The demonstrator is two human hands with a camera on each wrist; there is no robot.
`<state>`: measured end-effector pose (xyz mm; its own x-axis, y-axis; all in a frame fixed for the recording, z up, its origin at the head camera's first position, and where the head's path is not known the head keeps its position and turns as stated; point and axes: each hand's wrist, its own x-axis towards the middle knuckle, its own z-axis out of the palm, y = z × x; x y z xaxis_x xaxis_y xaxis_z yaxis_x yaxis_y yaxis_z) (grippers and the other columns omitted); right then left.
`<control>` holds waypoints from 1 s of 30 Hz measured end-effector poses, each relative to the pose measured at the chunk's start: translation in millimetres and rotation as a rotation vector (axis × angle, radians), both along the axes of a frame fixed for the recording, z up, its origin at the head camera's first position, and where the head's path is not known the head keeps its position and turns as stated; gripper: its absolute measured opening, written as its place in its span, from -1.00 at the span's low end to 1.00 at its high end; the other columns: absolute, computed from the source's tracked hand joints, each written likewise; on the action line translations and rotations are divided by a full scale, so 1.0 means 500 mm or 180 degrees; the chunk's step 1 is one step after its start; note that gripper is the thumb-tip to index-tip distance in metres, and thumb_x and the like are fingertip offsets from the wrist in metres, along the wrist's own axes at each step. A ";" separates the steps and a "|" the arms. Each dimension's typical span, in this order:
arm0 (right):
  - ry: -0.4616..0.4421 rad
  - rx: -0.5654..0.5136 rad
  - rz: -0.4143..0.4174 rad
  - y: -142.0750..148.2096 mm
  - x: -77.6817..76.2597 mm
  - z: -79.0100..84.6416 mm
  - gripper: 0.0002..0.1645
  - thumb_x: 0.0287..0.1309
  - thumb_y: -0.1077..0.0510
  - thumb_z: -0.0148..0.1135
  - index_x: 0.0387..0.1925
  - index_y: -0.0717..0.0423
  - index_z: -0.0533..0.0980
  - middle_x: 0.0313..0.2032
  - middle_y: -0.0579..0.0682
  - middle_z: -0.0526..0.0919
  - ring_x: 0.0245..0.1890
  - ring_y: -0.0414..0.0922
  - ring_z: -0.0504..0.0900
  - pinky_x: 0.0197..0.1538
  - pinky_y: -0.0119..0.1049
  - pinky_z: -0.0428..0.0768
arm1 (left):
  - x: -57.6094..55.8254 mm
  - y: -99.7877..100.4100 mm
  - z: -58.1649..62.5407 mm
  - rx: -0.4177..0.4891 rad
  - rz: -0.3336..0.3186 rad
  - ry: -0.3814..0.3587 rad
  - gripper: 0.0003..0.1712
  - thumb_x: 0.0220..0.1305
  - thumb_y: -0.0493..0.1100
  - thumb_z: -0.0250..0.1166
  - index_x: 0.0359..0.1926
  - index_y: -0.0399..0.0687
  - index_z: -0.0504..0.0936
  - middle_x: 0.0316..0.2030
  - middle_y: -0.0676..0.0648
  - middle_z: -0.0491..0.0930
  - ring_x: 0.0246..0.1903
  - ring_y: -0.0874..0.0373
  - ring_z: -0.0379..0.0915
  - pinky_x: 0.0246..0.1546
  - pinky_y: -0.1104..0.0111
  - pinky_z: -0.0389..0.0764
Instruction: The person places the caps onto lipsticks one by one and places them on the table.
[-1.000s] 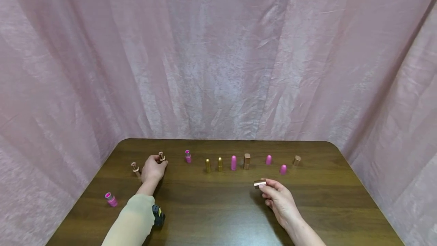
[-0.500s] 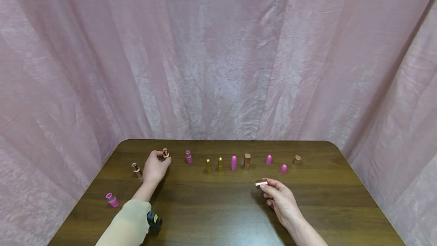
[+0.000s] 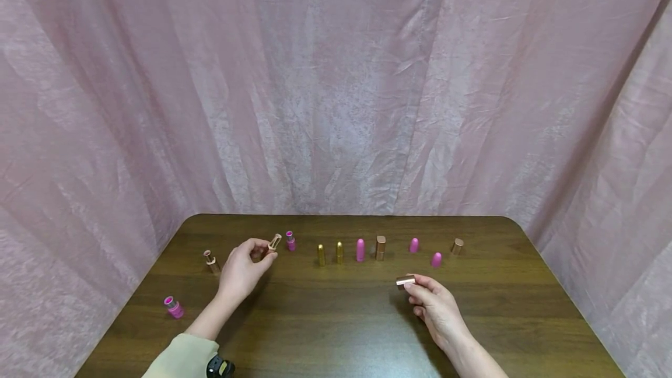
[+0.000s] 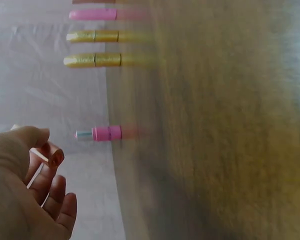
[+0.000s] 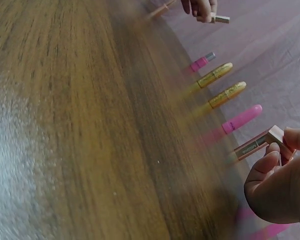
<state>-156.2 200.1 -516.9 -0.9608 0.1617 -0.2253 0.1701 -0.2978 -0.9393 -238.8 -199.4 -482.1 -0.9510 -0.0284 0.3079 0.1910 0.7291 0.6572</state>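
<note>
Across the table point(image 3: 336, 322) stand two gold tubes point(image 3: 321, 255) and a capped pink tube point(image 3: 360, 251); near my left hand point(image 3: 243, 271), which pinches a shiny, tilted rose-gold base point(image 3: 273, 244) above the table, stands an uncapped pink tube point(image 3: 291, 242). My right hand point(image 3: 437, 312) pinches a rose-gold cap point(image 3: 404, 281). Pink shows inside the uncapped pink tube.

From here I see a pink curtain point(image 3: 336, 86) hanging beyond the brown table point(image 3: 325, 325), where two gold tubes point(image 3: 321, 255) stand upright, left of a closed pink tube point(image 3: 360, 251).
</note>
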 end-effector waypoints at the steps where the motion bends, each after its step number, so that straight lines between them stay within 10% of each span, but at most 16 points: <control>1: 0.0006 -0.0002 0.0000 0.001 0.000 0.000 -0.65 0.23 0.35 0.30 0.05 0.33 0.49 -0.32 -0.12 0.62 -0.42 -0.22 0.50 -0.43 -0.43 0.41 | 0.007 0.002 0.002 -0.0050 -0.0077 0.0003 -0.75 0.23 -0.04 0.50 -0.11 0.02 0.72 -0.24 0.05 0.69 -0.15 0.08 0.56 -0.11 0.13 0.50; 17: -0.0034 -0.0098 -0.0041 -0.004 0.001 0.001 -0.73 0.23 0.34 0.32 -0.04 0.22 0.51 -0.35 -0.15 0.67 -0.44 -0.24 0.52 -0.41 -0.43 0.41 | 0.069 0.081 -0.006 -0.0743 -0.0913 0.0248 -0.73 0.03 0.00 0.63 -0.29 0.26 0.69 -0.39 0.27 0.57 -0.31 0.29 0.38 -0.21 0.32 0.46; 30: -0.0024 -0.0424 -0.0018 -0.036 0.000 0.011 -0.80 0.31 0.28 0.27 -0.08 0.13 0.47 -0.34 -0.17 0.61 -0.46 -0.26 0.50 -0.41 -0.45 0.37 | 0.076 0.167 0.006 -0.1095 -0.1294 0.0530 -0.78 0.09 0.05 0.59 -0.26 0.25 0.72 -0.35 0.30 0.56 -0.31 0.33 0.33 -0.21 0.34 0.44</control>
<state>-156.2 182.1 -511.2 -0.9581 0.1353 -0.2524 0.1750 -0.4209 -0.8900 -200.9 -116.1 -479.0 -0.8021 0.4593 0.3816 0.5826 0.7422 0.3312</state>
